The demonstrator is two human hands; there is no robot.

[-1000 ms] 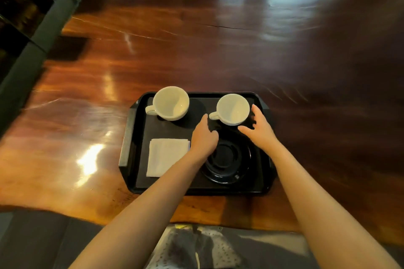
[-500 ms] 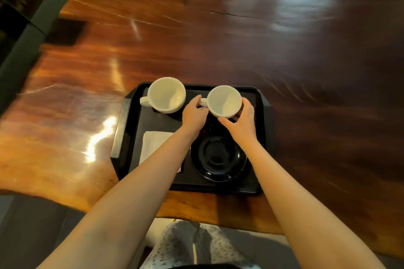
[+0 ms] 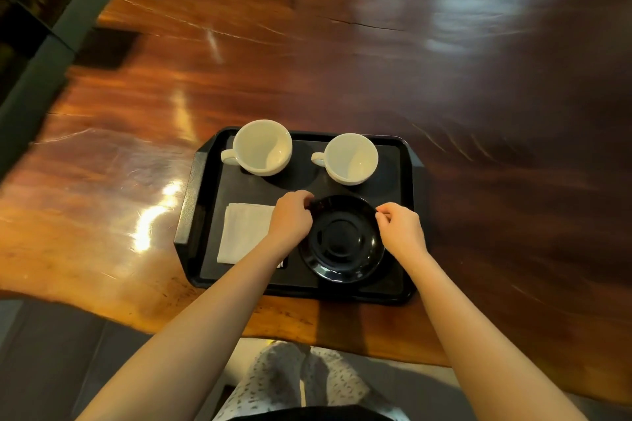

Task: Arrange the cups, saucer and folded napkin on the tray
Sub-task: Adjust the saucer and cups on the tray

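Note:
A black tray (image 3: 191, 202) lies near the table's front edge. Two white cups stand side by side along its far side, the left cup (image 3: 263, 147) and the right cup (image 3: 352, 159), both upright with handles pointing left. A folded white napkin (image 3: 242, 232) lies flat in the near left part. In the near right part sits a black saucer (image 3: 342, 239). My left hand (image 3: 290, 219) curls over the saucer's left rim and partly covers the napkin's right edge. At the right rim, the fingers of my right hand (image 3: 402, 229) are pinched on the edge.
The tray rests on a glossy dark wooden table (image 3: 342, 61) that stretches far ahead and to both sides. A dark grey ledge (image 3: 51, 44) runs along the left. My patterned trousers (image 3: 290, 383) show below the table's front edge.
Both hands have let go of the right cup and drawn back to the saucer's rim. The right cup now stands free on the tray's far side. The camera view has shifted.

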